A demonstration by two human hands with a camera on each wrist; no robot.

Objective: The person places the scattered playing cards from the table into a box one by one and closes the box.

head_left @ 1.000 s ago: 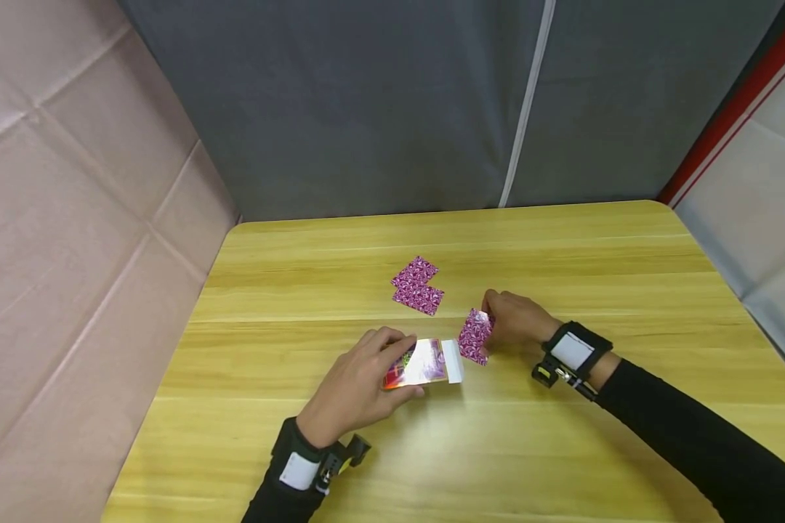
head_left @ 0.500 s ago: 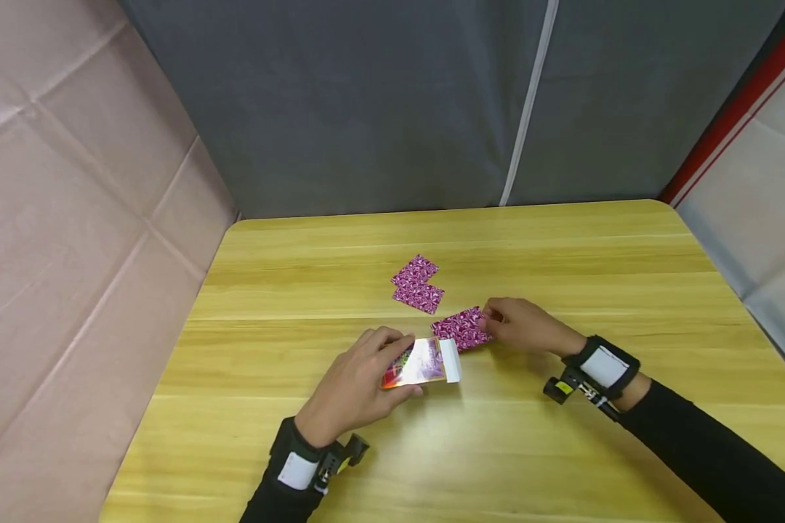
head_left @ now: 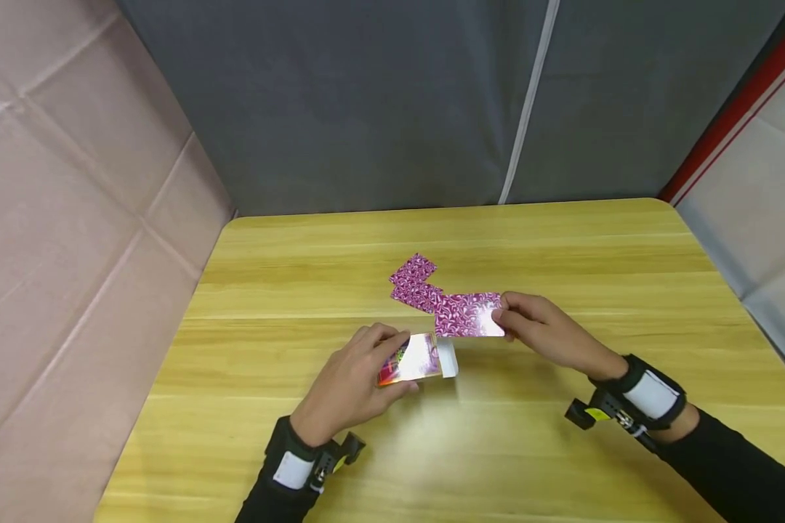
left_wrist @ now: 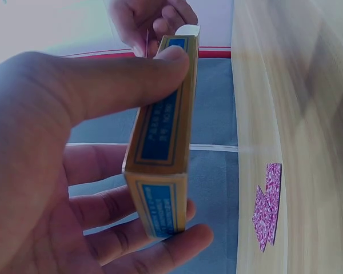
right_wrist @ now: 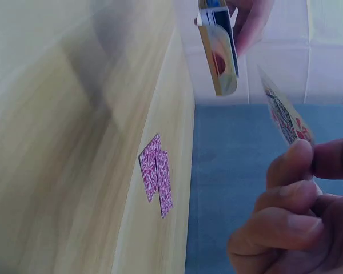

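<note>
My left hand [head_left: 349, 385] grips a shiny, colourful playing-card box [head_left: 413, 359] by its sides, thumb on one narrow edge. The box's white end flap [head_left: 448, 358] sticks out on the right. In the left wrist view, gold edging and blue printed panels show on the box [left_wrist: 160, 125]. My right hand [head_left: 556, 335] pinches a playing card [head_left: 467, 315] by its right end, its purple patterned back facing up, just beyond the flap. The right wrist view shows red and dark figures on the face of this card [right_wrist: 286, 117]. I cannot tell whether it is a single card.
Two more purple-backed cards, an upper one [head_left: 413, 269] and a lower one [head_left: 417, 296], lie overlapping on the wooden table [head_left: 301, 269]. A grey curtain [head_left: 366, 109] hangs behind the table. Pale padded panels [head_left: 72, 218] stand on the left.
My right hand has turned the card from steeply angled to level and raised it, shifting slightly right. My left hand and the box have barely moved. The two cards on the table stay put.
</note>
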